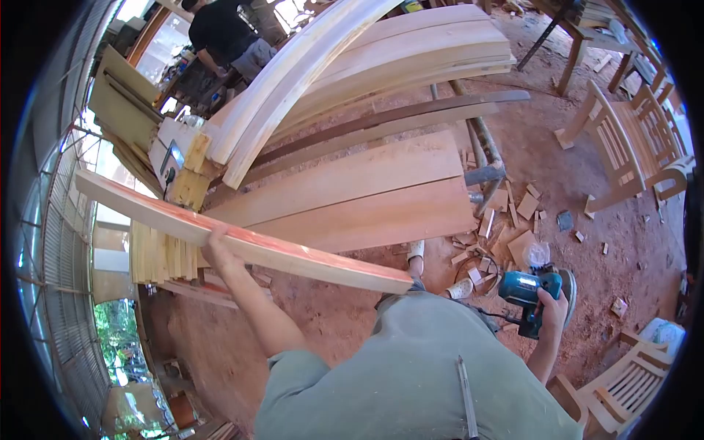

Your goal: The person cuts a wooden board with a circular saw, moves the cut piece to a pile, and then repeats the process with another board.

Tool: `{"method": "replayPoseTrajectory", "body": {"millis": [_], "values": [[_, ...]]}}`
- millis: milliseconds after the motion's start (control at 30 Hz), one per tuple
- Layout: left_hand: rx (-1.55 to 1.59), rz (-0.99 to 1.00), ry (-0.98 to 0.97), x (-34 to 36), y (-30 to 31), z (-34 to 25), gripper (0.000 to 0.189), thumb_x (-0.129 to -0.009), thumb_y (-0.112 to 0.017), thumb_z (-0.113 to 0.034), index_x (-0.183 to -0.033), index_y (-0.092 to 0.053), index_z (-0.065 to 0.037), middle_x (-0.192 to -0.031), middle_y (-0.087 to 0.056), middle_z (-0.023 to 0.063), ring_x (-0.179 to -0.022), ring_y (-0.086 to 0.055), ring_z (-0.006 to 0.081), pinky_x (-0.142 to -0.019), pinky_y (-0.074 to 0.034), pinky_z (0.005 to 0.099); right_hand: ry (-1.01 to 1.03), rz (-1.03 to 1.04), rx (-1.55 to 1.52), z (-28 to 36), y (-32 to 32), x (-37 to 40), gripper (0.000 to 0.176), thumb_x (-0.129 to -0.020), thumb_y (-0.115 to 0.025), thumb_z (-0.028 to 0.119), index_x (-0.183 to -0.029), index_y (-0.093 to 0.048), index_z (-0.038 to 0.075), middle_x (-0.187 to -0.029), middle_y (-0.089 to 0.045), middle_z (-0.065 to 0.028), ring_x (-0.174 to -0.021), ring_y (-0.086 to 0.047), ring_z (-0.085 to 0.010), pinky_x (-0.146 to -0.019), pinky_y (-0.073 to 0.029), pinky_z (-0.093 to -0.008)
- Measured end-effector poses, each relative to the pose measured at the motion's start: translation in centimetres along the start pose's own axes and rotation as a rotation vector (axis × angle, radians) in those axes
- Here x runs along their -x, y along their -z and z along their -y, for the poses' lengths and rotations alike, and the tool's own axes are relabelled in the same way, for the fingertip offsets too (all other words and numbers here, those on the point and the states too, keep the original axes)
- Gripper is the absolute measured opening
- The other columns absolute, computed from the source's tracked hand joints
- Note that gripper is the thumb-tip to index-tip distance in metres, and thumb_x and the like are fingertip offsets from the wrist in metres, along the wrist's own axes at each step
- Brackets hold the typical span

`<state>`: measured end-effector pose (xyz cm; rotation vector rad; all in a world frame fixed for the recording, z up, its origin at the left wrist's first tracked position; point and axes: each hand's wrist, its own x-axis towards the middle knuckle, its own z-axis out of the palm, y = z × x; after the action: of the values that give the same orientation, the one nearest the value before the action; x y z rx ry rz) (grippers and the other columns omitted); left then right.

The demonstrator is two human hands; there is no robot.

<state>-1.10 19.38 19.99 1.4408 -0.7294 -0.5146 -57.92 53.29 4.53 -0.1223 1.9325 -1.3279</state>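
Observation:
My left hand (215,248) grips a long wooden beam (301,262) from its near side, left of the middle. The beam has a pale side and a reddish upper face, and slants across the view from upper left down to my body. Out to the right, my right hand (553,308) is closed round the handle of a teal corded power tool (522,287). A grey, rounded edge shows along the tool's right side; its exact kind is unclear. Beyond the beam, wide planks (367,202) lie side by side on a metal-pipe support.
More long boards (411,44) are stacked farther back. Wood offcuts (526,205) and shavings litter the reddish floor. Wooden chairs (631,139) stand at the right, another chair (623,389) at lower right. A person (224,37) works at a bench in the upper left.

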Motion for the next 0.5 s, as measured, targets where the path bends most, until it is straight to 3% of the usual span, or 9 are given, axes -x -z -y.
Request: {"method": "replayPoseTrajectory", "body": {"millis": [267,367,500], "values": [[0.167,0.001,0.271,1.6,-4.2,2.3,0.058,-0.069,-0.069,-0.022,-0.121,-0.057,0.000,-0.116,-0.058,0.0117,-0.104,-0.058,0.0294,-0.091,-0.050,0.0423,-0.035,-0.249,-0.183,-4.7,4.9,1.9,0.016,-0.086,-0.068,0.020,-0.089,-0.059,0.007,-0.064,-0.054,-0.0010,-0.048,-0.051,-0.0117,-0.044,-0.041,-0.0259],[0.241,0.006,0.271,2.5,-6.1,5.2,0.055,-0.066,-0.071,-0.015,-0.114,-0.056,0.007,-0.112,-0.059,0.0169,-0.099,-0.060,0.0312,-0.087,-0.052,0.0439,-0.050,-0.287,-0.223,-5.1,4.6,2.4,0.014,-0.086,-0.067,0.016,-0.090,-0.060,0.005,-0.065,-0.054,-0.0004,-0.049,-0.051,-0.0116,-0.044,-0.040,-0.0260],[0.238,-0.035,0.378,4.7,-8.1,9.6,0.048,-0.066,-0.071,-0.015,-0.107,-0.057,0.007,-0.110,-0.059,0.0176,-0.098,-0.061,0.0323,-0.085,-0.053,0.0462,-0.046,-0.312,-0.258,-5.8,4.5,3.6,0.014,-0.086,-0.069,0.017,-0.090,-0.061,0.007,-0.065,-0.054,0.0000,-0.049,-0.051,-0.0113,-0.044,-0.040,-0.0258]]}}
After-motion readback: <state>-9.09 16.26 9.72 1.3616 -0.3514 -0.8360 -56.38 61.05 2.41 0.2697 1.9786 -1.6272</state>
